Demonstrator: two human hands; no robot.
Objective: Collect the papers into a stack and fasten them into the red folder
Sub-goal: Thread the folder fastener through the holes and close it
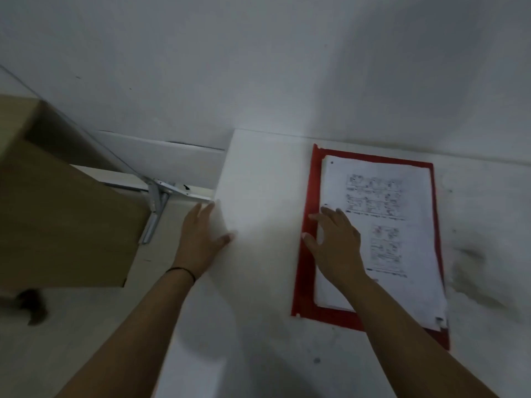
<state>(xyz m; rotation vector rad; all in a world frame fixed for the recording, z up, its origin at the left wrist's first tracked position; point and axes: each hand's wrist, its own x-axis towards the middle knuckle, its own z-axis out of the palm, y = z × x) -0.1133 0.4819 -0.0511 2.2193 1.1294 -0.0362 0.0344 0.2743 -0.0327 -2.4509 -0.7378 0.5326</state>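
A red folder [306, 271] lies flat on the white table [258, 282], right of centre. A stack of printed papers [396, 225] rests on it, with the sheet edges slightly uneven at the bottom right. My right hand [336, 242] lies flat on the left part of the stack, fingers spread, fingertips reaching the folder's red left margin. My left hand [201, 239] rests open against the table's left edge, thumb on the tabletop, and holds nothing. Any fastener on the folder is not visible.
A brown cardboard box [63, 214] stands to the left, below table height. A metal bracket [158, 205] sits between the box and the table. A white wall [258, 67] rises right behind the table.
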